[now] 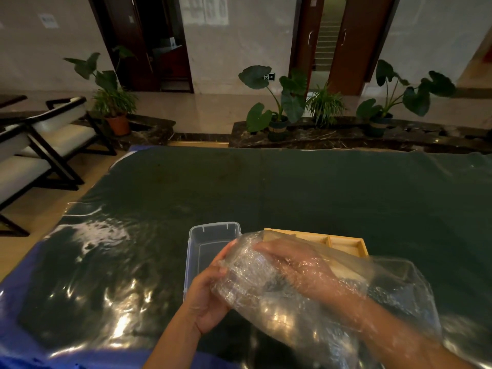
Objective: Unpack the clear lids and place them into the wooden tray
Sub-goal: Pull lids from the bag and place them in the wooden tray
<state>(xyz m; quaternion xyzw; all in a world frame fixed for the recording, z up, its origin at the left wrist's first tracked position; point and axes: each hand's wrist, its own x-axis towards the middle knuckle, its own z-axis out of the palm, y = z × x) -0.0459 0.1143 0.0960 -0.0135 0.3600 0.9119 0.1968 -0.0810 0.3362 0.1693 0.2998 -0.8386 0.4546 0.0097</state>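
A crumpled clear plastic bag (386,283) hangs over the near middle of the table. My left hand (206,299) grips the bag's closed left end from outside. My right hand (295,265) is pushed inside the bag and shows through the film, fingers spread toward a bunch of clear lids (247,270) that I can barely make out. Whether the fingers hold a lid is hidden by the wrinkled plastic. The wooden tray (343,242), with dividers, lies just behind the bag, partly covered by it.
A clear plastic bin (210,235) stands left of the tray, behind my left hand. The table carries a dark cloth under a glossy film (239,182). Chairs (40,139) stand at the left; potted plants (279,107) line a ledge beyond the far edge.
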